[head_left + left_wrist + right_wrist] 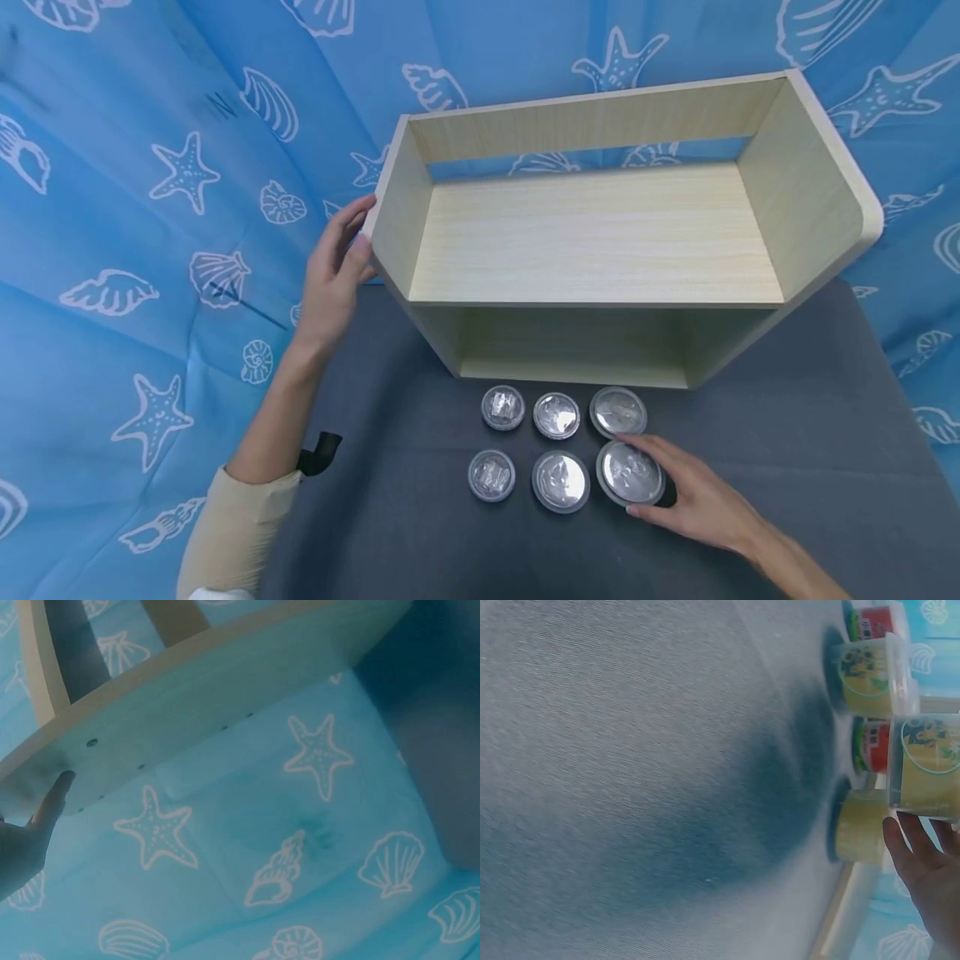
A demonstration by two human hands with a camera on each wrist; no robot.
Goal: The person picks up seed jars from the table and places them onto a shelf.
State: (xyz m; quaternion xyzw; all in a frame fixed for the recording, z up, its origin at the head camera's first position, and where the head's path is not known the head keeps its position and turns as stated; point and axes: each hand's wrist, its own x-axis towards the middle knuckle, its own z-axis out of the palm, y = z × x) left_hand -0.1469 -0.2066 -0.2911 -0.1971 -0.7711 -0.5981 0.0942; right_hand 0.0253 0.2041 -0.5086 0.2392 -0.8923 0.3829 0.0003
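My right hand grips a round clear plastic tub at the front right of two rows of tubs. In the right wrist view this tub has yellow contents and a printed label, and is raised off the cloth. Thumb and fingers sit at its side. Up at the left, my left hand touches the left side panel of a pale wooden two-tier shelf. In the left wrist view, a finger lies extended against the panel's outer face.
Several other lidded tubs, including a back-right one and a front-middle one, stand before the shelf on a dark grey cloth. Some hold yellow contents, others look red. A blue seashell curtain hangs behind.
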